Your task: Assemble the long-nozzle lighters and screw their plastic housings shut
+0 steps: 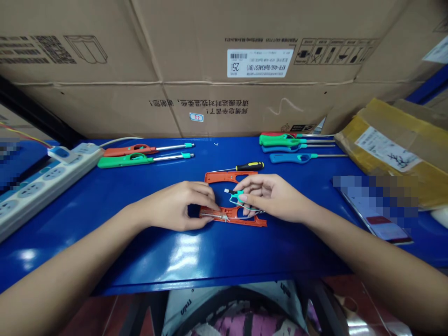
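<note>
1. Orange plastic, an open lighter half [234, 216], flat on the blue table [140, 242] between both hands, inner side up with a thin metal tube and wires showing inside.
2. Left hand [175, 205] pressing down on the left end of that half, fingers curled close and pinching at the tube end.
3. Right hand [269, 196] over the middle, fingers narrow, gripping a small teal trigger piece [238, 193] with a white tip and a looping wire, just above the half.
4. Second orange half [227, 177] lying apart, just behind the hands, not yet joined to the first.
5. Black-and-yellow screwdriver [245, 166] resting beside that second half, untouched.
6. Judged stage: midway. Shell open, inner parts being seated; closing the two halves and fastening apparently left. Screws too small to make out.
7. Whole lighters: an orange and a green pair [140, 155] at far left, a group of red, green and blue ones [290, 147] at far right, all well apart from the hands.
8. White power strip [42, 186] along the left edge; yellow-taped parcel [385, 149] at right; cardboard boxes [210, 70] stacked behind the table.
</note>
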A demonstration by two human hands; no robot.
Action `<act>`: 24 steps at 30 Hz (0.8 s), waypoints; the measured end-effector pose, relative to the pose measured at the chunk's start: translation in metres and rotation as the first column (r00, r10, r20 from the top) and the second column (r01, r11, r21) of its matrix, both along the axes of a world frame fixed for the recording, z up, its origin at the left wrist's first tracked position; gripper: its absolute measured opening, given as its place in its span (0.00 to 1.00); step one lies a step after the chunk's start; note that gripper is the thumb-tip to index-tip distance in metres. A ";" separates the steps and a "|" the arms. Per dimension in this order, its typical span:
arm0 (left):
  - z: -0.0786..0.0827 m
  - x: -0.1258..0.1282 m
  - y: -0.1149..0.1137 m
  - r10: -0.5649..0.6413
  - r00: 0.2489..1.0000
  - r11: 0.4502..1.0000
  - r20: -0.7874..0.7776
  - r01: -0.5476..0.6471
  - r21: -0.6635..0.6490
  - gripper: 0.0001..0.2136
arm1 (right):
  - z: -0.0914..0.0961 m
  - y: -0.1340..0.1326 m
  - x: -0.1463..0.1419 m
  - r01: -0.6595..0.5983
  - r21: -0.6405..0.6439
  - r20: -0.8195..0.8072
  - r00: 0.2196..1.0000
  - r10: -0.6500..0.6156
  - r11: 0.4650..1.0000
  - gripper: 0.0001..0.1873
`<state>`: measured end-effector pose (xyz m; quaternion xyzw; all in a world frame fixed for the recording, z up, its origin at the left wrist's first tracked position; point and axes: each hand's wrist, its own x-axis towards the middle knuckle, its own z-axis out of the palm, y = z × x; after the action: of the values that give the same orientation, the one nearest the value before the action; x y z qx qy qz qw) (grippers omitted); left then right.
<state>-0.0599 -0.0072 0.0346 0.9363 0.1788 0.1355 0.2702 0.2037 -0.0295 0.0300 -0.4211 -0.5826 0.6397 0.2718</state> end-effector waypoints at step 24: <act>-0.030 0.011 -0.003 0.154 0.980 0.980 0.125 -0.168 0.111 0.11 | -0.010 0.005 0.002 0.006 0.039 0.047 0.999 -0.007 0.999 0.12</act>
<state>-0.0488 -0.0097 0.0043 0.9240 0.2293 0.2215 0.2109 0.2055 -0.0244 0.0201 -0.4327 -0.5997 0.6175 0.2682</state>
